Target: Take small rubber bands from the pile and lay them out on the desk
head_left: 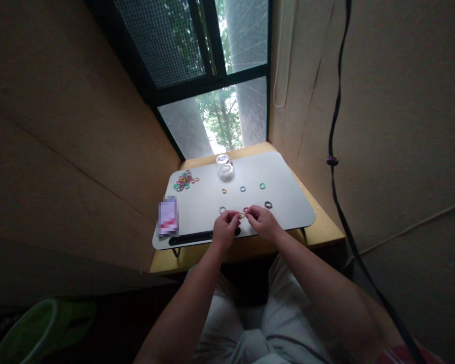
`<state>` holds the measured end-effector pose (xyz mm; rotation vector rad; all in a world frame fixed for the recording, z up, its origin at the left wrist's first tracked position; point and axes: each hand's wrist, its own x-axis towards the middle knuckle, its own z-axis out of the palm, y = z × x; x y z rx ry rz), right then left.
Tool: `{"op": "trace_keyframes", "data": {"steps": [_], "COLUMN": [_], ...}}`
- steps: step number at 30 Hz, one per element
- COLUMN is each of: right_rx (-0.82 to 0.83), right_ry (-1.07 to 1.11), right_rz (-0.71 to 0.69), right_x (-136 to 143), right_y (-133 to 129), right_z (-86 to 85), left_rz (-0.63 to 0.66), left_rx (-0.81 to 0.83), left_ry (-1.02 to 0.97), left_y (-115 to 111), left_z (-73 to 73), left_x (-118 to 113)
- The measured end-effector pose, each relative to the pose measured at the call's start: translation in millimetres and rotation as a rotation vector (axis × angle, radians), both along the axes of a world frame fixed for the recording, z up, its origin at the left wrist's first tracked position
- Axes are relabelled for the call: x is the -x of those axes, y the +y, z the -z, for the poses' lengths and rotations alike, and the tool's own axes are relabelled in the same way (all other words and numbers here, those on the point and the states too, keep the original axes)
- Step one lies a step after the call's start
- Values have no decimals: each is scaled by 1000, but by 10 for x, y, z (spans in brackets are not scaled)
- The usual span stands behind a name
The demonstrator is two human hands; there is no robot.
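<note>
Between my two hands, near the front edge of the white tabletop [197,212], a small yellow ring [242,216] is held. My left hand [226,226] pinches its left side, and my right hand [263,221] pinches its right side. Just behind my fingers lies a red ring [245,209], partly covered by my right hand. A pale violet ring [222,210] is behind my left hand, and a dark ring [268,205] lies beyond my right hand. Farther back sit a yellow-brown ring [224,191], a blue ring [243,189] and a green ring [262,186] in a row.
A pile of coloured rings [184,180] lies at the back left. A clear round container [226,171] stands at the back middle. At the left is a blurred purple item [168,216]. A black strip [191,237] runs along the front edge. A dark cord [335,187] hangs at the right.
</note>
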<state>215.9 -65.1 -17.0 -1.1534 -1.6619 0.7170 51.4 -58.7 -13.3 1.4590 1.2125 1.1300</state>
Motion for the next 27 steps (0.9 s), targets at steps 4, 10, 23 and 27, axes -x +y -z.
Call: {"op": "trace_keyframes", "data": {"steps": [4,10,23,27], "right_rx": [7,18,27,28], "right_ry": [11,19,25,11], "right_rz": [-9,-17,-57,-57], "right_x": [-4,-11,-18,-10], "right_y": [-6,2,-25,-20], "right_z": [-5,1,-52,-66], "left_rz": [-48,-85,-134,-152], "left_rx": [102,56,40,10], "left_ry": [-49,145,535,575], "left_y": [114,639,1299,1363], "left_z": [-164,-390,-268,-199], "left_x": [31,247,370,389]}}
